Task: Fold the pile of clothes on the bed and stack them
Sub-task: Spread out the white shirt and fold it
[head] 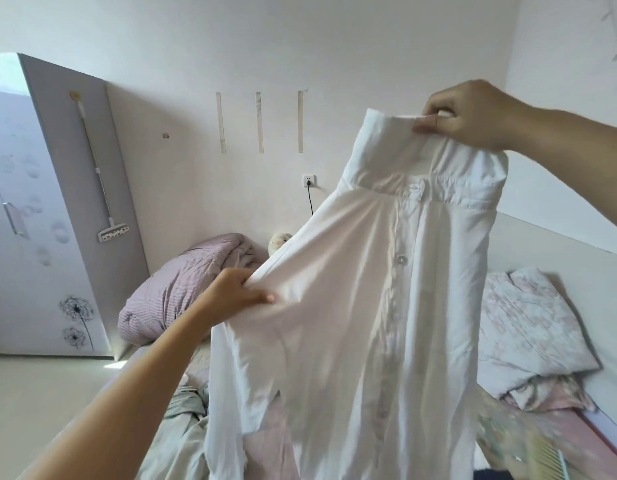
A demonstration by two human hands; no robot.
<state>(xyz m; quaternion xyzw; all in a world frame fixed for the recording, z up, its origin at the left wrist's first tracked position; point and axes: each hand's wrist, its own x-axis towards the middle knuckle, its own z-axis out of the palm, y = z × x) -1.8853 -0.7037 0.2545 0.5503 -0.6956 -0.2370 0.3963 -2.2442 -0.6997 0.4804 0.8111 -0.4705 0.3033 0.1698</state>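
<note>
A white button-up shirt [369, 306] hangs in the air in front of me, its button placket facing me and its lower part dropping out of view. My right hand [473, 114] pinches the collar at the top right. My left hand [236, 294] grips a bunch of the shirt's fabric at its left side, lower down. Under the shirt, a pale green garment [182, 420] lies crumpled on the bed [573, 445]. The rest of the pile is hidden behind the shirt.
A striped pink quilt [182, 289] is heaped at the bed's head, with a small plush toy [278, 241] beside it. A floral pillow [532, 330] lies at the right. A wardrobe [40, 220] stands at the left. A plugged wall socket [309, 180] is behind.
</note>
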